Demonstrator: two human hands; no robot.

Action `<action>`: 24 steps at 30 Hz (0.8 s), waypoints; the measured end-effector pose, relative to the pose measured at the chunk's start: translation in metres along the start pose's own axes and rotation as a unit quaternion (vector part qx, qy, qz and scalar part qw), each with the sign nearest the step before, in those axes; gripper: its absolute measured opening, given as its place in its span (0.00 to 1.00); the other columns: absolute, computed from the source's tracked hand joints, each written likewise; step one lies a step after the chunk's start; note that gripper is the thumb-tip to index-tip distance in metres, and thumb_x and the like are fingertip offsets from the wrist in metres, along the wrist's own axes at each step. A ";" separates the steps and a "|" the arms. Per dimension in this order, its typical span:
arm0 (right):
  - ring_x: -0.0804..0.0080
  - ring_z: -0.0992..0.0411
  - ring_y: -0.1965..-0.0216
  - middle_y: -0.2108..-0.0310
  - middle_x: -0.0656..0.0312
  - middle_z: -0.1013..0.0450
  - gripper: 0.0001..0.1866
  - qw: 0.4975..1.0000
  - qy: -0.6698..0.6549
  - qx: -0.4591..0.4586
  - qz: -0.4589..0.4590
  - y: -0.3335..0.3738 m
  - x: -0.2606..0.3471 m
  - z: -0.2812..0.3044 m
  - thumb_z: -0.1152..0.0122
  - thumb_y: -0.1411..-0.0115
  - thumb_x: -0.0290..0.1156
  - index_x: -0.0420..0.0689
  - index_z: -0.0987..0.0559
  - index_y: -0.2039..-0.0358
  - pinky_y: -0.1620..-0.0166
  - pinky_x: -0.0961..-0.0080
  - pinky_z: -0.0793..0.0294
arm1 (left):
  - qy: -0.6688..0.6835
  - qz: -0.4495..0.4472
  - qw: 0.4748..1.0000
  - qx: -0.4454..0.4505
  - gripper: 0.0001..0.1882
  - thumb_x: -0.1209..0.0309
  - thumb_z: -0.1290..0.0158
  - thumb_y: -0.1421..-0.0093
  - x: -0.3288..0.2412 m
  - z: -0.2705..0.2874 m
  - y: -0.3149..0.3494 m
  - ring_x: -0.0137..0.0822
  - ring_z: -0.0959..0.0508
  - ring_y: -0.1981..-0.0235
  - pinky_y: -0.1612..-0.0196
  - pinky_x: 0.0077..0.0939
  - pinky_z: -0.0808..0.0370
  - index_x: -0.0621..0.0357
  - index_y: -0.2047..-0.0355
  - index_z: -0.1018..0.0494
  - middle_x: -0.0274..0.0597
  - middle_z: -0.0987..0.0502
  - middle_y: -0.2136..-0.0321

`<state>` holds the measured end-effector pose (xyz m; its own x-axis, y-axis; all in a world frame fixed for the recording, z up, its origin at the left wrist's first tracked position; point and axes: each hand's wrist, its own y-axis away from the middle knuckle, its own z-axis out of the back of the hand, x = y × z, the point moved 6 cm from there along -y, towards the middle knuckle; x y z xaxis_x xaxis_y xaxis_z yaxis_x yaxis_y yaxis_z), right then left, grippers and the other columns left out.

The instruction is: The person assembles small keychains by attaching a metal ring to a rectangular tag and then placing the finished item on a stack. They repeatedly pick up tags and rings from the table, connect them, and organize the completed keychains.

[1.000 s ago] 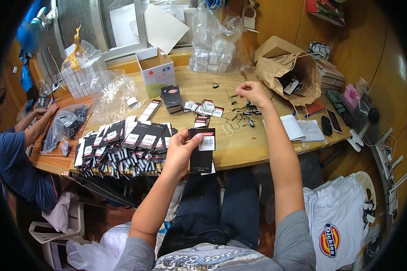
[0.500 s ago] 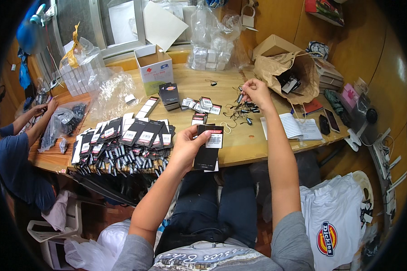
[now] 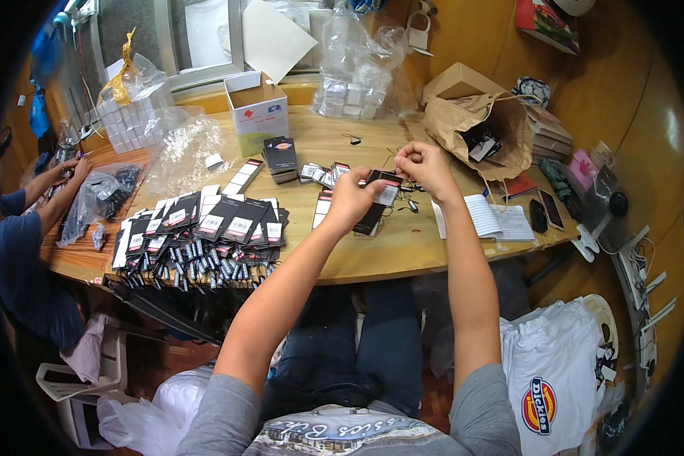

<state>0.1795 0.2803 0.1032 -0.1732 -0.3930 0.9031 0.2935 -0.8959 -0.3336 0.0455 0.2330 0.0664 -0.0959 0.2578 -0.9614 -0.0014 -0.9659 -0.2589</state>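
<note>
The left hand held a black hang tag with a white barcode label, its thumb and fingers closed on the card, which tilted above the middle of the tabletop, between the centre and the front edge. The right hand was just beside the tag's upper end, thumb and forefinger pinched narrowly together; whether a cord was caught between them could not be told. Near that hand, dark cords with small black fasteners lay loose on the tabletop. A large pile of corded black tags spread along the front edge, left of the left forearm, its fasteners bunched toward that edge. Behind the pile stood a neat stack of black cards, and farther back an open white carton near the back edge. A brown paper bag lay on its side toward the back right corner, its mouth facing the front. Nearer the right end were an open lined notebook and a smartphone. Beyond the left end, a co-worker's hands were over a reddish tabletop.
</note>
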 end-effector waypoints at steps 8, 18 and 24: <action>0.81 0.34 0.84 0.81 0.60 0.30 0.04 0.984 -0.106 -0.139 -0.028 -0.003 -0.017 0.021 0.48 0.51 0.24 0.37 0.30 0.77 0.81 0.88 0.36 | -0.027 0.038 0.999 -0.025 0.07 0.76 0.49 0.51 0.021 0.016 0.001 0.24 0.30 0.82 0.80 0.18 0.31 0.66 0.71 0.29 0.36 0.28 0.81; 0.88 0.41 0.79 0.79 0.73 0.34 0.07 0.995 -0.099 0.007 0.003 0.017 0.013 0.012 0.45 0.51 0.31 0.42 0.28 0.73 0.75 0.91 0.43 | 0.173 0.079 0.970 0.154 0.14 0.77 0.50 0.50 -0.014 -0.010 0.020 0.23 0.29 0.74 0.70 0.15 0.30 0.64 0.62 0.31 0.36 0.28 0.66; 0.84 0.37 0.73 0.76 0.68 0.32 0.06 0.971 -0.226 0.072 -0.039 0.044 0.031 -0.008 0.45 0.51 0.30 0.43 0.28 0.73 0.68 0.86 0.40 | 0.199 0.067 0.957 0.199 0.12 0.74 0.48 0.51 -0.019 -0.022 0.046 0.21 0.28 0.74 0.67 0.14 0.31 0.65 0.65 0.29 0.35 0.26 0.74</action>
<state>0.1793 0.2271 0.1147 0.2212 -0.1648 0.9612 0.4301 -0.8681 -0.2478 0.0693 0.1838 0.0705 0.2652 0.0424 -0.9633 -0.4029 -0.9028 -0.1507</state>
